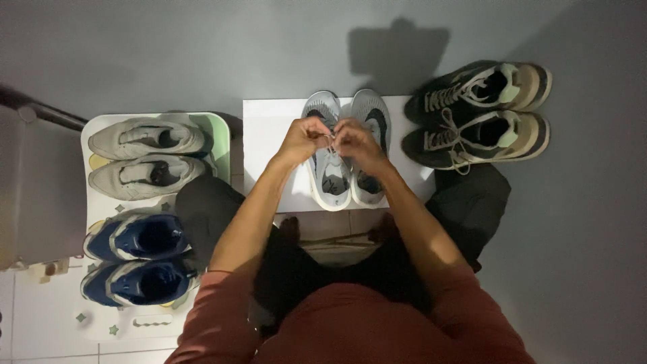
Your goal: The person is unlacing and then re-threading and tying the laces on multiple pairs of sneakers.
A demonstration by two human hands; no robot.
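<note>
A pair of light grey sneakers (347, 162) with dark side marks stands side by side on a white rectangular board (266, 135), toes pointing away from me. My left hand (303, 140) and my right hand (355, 143) meet over the left sneaker's (328, 172) lacing. Both pinch its thin laces (331, 138) between fingertips. The hands cover the upper lacing, so the knot itself is hidden.
A dark pair with tan heels and white laces (478, 114) lies to the right on the grey floor. On the left, a white mat (101, 202) carries a beige pair (145, 158) and a blue pair (138, 259). My dark-trousered knees flank the board.
</note>
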